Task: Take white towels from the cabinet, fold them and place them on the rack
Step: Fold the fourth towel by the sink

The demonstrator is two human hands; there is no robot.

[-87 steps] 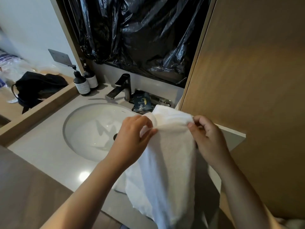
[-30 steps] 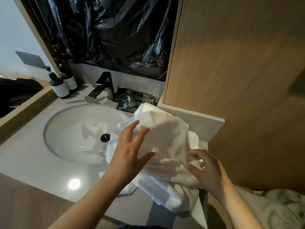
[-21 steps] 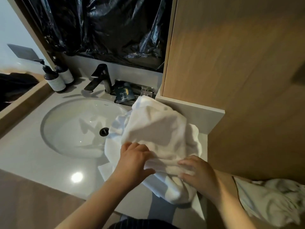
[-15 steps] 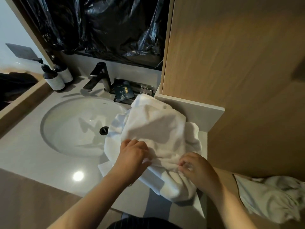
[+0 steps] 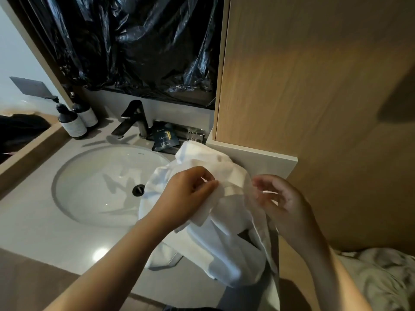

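Observation:
A crumpled white towel (image 5: pixel 226 241) hangs bunched over the right end of the vanity counter (image 5: pixel 33 212), part of it draped past the counter's front edge. My left hand (image 5: pixel 186 194) pinches an upper fold of the towel between thumb and fingers. My right hand (image 5: pixel 283 205) grips the towel's right edge with curled fingers, just in front of the wooden cabinet (image 5: pixel 314 97). Neither a rack nor the cabinet's inside is in view.
A round sink (image 5: pixel 89 187) with a black faucet (image 5: pixel 132 120) lies left of the towel. Two dark pump bottles (image 5: pixel 74 122) stand at the back left. A dark sachet (image 5: pixel 165 139) lies behind the towel. More crumpled cloth (image 5: pixel 381 277) lies at the lower right.
The towel was held up stretched, then set down bunched on the counter. Both hands have now lifted from pressing it and pinch its upper folds, raising them slightly.

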